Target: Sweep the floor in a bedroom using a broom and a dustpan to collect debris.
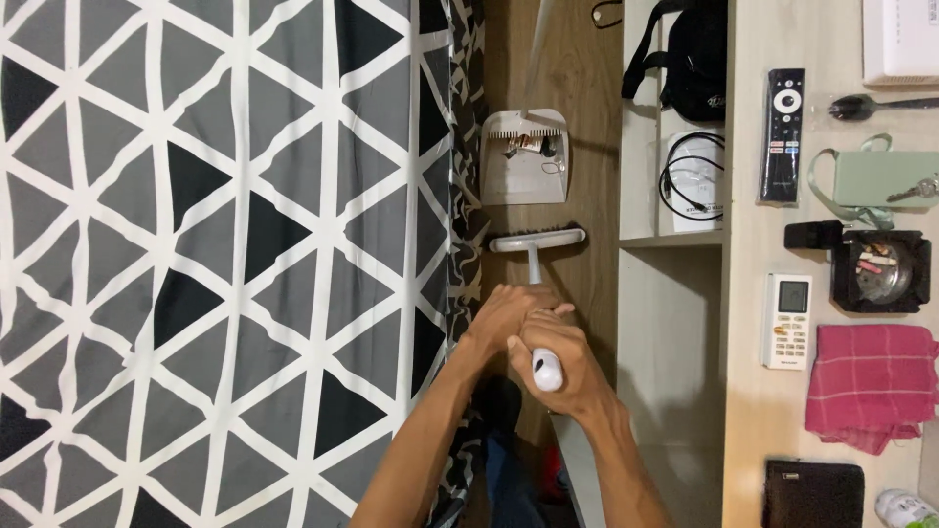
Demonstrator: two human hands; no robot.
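Hands together at frame centre: right hand [560, 364] wraps the rounded white top of a broom [536, 256], fingers closed tight round it; left hand [507, 318] closes on the handle just below, touching the right. Both fully gripped, nothing else held. Broom handle runs down to a wide pale brush head with dark bristles, resting on the wooden floor [587, 108] in a narrow strip between bed and shelf. Step in hand looks like sweeping toward the dustpan [525, 156], which lies just beyond the brush head, apart from it, already holding a small heap of scraps by its comb edge. Next push, as I judge it, needs a short straight stroke, brush kept flat. Tight quarters: bedcover [215, 254] with grey, black and white triangles hangs on the left, white shelf unit [675, 284] on the right, cable coil and black bag inside. Farther right, tabletop with remote controls [783, 137], ashtray, pink cloth [871, 381].
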